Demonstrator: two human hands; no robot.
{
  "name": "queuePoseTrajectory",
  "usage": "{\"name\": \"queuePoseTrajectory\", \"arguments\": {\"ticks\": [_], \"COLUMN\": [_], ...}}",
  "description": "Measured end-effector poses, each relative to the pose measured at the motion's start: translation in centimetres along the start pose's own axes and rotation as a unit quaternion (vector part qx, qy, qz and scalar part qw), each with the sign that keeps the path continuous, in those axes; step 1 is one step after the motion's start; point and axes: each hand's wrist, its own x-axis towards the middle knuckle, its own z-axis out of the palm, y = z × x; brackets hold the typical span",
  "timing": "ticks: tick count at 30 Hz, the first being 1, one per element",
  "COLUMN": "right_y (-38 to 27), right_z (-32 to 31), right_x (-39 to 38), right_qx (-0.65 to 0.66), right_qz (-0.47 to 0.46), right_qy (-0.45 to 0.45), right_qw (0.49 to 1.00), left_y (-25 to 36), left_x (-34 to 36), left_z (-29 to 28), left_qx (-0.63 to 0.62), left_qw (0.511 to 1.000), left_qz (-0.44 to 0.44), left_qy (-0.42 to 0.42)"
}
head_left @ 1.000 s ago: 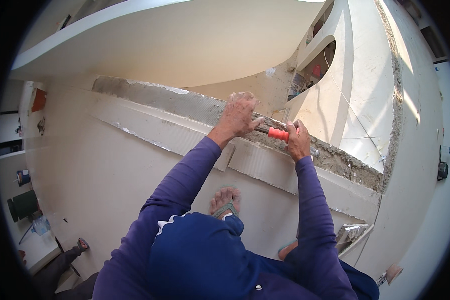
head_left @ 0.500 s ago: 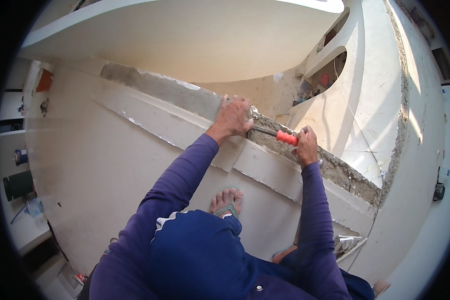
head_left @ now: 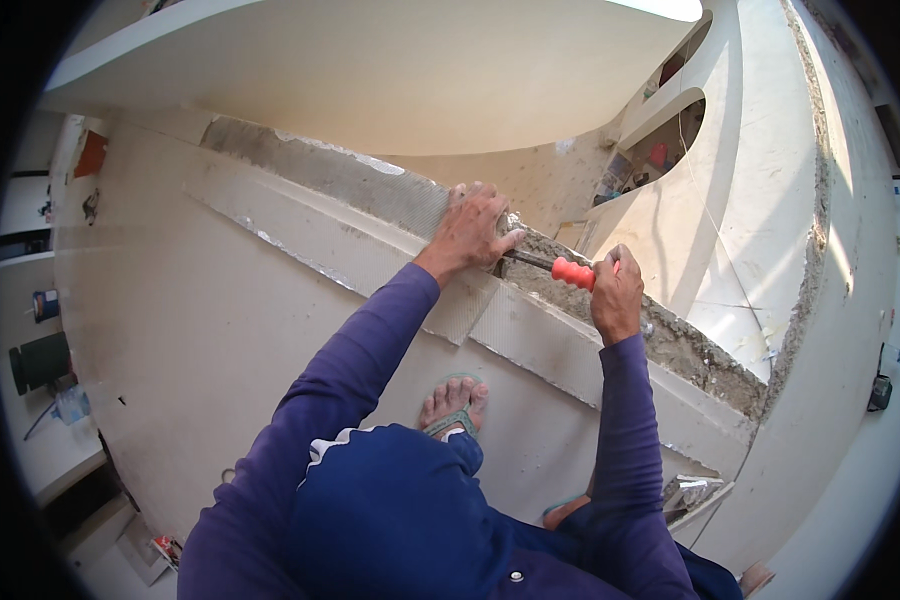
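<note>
The right hand [head_left: 618,292] is closed around the end of a red-handled tool [head_left: 572,273], whose dark shaft points toward the left hand [head_left: 473,228]. The latter is partly curled over a ribbed grey strip [head_left: 395,195], thumb beside the shaft; its grip cannot be determined. The tool lies over a rough, broken ledge [head_left: 695,360]. Beyond is a curved cream panel [head_left: 370,80]; nearer, a sandaled foot [head_left: 455,405].

The tool handle [head_left: 571,274] is red, the sleeves [head_left: 352,344] purple.
</note>
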Motion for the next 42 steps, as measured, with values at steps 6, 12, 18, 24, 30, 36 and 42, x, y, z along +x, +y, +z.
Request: {"name": "queuePoseTrajectory", "arguments": {"ticks": [6, 12, 18, 24, 30, 36, 42], "right_y": [7.0, 6.2, 0.6, 1.0, 5.4, 4.4, -0.8], "right_z": [2.1, 2.2, 0.5, 0.7, 4.5, 3.8, 2.3], "right_x": [1.5, 0.7, 0.0, 0.8, 1.3, 1.4, 1.5], "right_qx": [0.173, 0.048, -0.079, 0.03, 0.061, -0.107, -0.175], "right_qz": [0.129, 0.064, -0.086, 0.022, 0.056, -0.037, -0.067], "right_qy": [-0.067, -0.031, -0.01, -0.033, -0.058, -0.069, -0.067], "right_qw": [0.974, 0.996, 0.993, 0.999, 0.995, 0.991, 0.98], "left_y": [0.4, 1.3, 1.3, 0.9, 0.5, 0.6, 0.4], "left_x": [1.1, 1.4, 2.3, 2.6, 2.2, 2.6, 2.8], "left_z": [0.7, 0.4, 0.2, 0.6, 1.2, 1.1, 0.4], "left_qx": [-0.008, 0.013, 0.017, 0.004, 0.009, 0.0, -0.033], "left_qw": [1.0, 0.999, 0.997, 0.999, 0.999, 1.0, 0.999], "left_qz": [-0.005, -0.038, -0.054, -0.042, -0.032, -0.02, -0.042], "left_qy": [-0.006, -0.036, -0.045, -0.024, -0.001, 0.016, -0.005]}}
